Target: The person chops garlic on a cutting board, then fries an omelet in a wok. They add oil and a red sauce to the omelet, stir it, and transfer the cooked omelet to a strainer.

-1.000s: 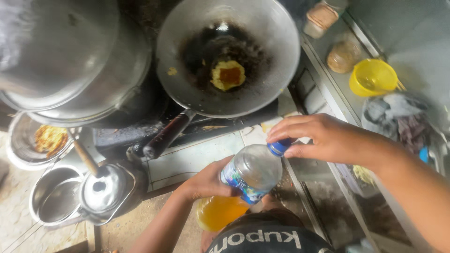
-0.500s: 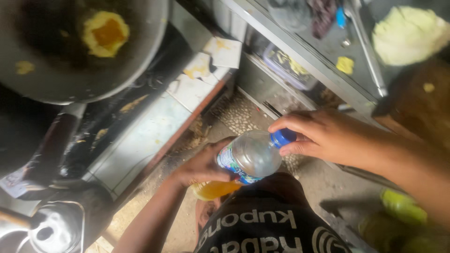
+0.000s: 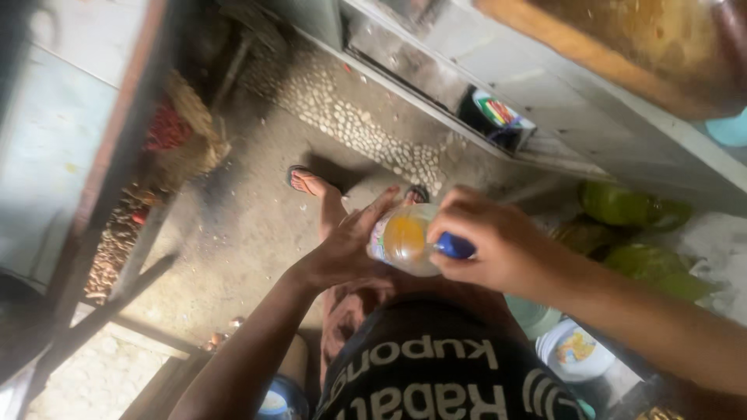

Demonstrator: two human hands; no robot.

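The floor (image 3: pixel 257 225) of grey concrete and a strip of pebbles fills most of the view, with the person's sandalled feet (image 3: pixel 311 183) on it. A steel bench (image 3: pixel 467 85) runs along the upper right, its lower shelf holding a small container. Green leaves (image 3: pixel 630 206) lie beside it at the right. Both forearms reach in from below and meet above the person's dark shirt (image 3: pixel 436 373). The left hand (image 3: pixel 342 249) wraps around the body of a clear plastic bottle (image 3: pixel 401 241) with yellow liquid, fingers spread upward. The right hand (image 3: pixel 486 245) is curled over the bottle's neck, fingertips pinching the blue cap (image 3: pixel 454 247). The bottle lies nearly sideways, cap to the right, held in mid-air.
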